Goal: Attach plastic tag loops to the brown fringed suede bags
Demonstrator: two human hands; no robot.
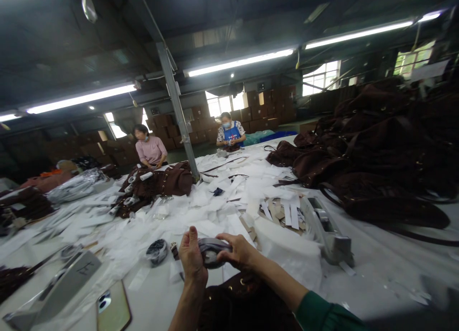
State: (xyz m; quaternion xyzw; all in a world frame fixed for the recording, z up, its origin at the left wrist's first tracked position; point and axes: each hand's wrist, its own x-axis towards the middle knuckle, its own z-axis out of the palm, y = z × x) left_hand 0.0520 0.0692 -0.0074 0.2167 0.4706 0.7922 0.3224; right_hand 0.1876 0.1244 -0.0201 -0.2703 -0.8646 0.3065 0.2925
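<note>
Between my two hands is a coiled dark strap (212,246), its loop standing open toward me. My left hand (192,258) closes on the left side of the coil, thumb up. A small metal buckle (174,248) pokes out beside it. On the right side, my right hand (239,252) pinches the coil between thumb and fingers. Directly below lies a dark brown bag (247,304) with metal eyelets, partly hidden by my forearms. Left of my hands, another dark coil (157,251) rests on the table in clear wrapping.
A grey tape dispenser (332,240) stands right, another dispenser (59,288) left near a phone (114,308). White foam sheets (201,211) litter the table. Brown bags (387,154) are heaped right. A metal post (175,106) rises ahead; two people (150,147) work across the table.
</note>
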